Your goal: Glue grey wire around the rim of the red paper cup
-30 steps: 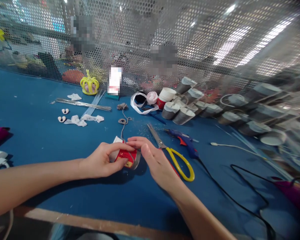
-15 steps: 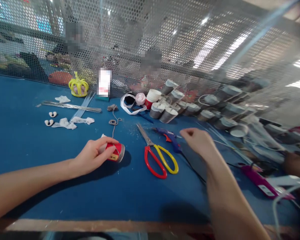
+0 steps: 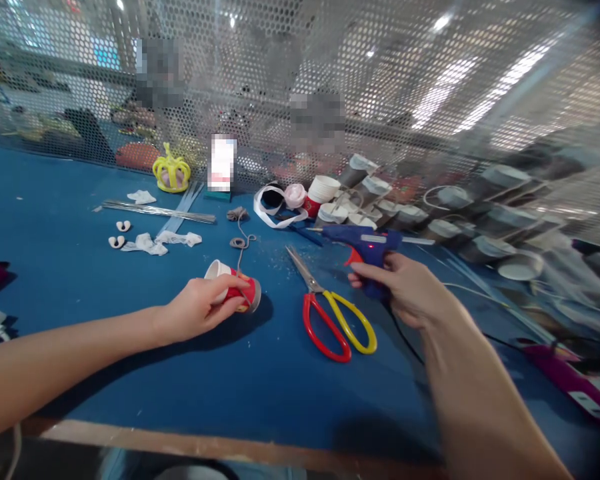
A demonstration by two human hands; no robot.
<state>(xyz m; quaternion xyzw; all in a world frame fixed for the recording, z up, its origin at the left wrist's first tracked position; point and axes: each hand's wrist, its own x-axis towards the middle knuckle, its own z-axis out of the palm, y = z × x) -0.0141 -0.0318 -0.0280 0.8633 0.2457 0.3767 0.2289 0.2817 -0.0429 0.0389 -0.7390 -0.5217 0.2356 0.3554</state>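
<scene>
My left hand (image 3: 207, 303) is closed round a red-and-white paper cup (image 3: 251, 293) lying on its side, its white mouth facing left. Grey cord (image 3: 239, 244) runs from the cup to a small coil on the table. My right hand (image 3: 405, 287) grips a blue glue gun (image 3: 380, 243) by its handle, the nozzle pointing left and a clear glue stick poking out behind. Between the two hands lie scissors (image 3: 325, 300) with one red and one yellow handle, blades slightly apart.
Wrapped grey cups (image 3: 490, 217) crowd the right back by a perforated metal screen (image 3: 260, 80). White ribbon (image 3: 265, 217), a phone (image 3: 221, 163), a yellow crown-shaped piece (image 3: 173, 173) and thin wires (image 3: 160, 211) lie at the back. A purple power strip (image 3: 573, 380) is at right.
My right hand has picked up the glue gun from the table and raised it. My left hand still holds the cup, whose mouth now shows more. The view has shifted slightly.
</scene>
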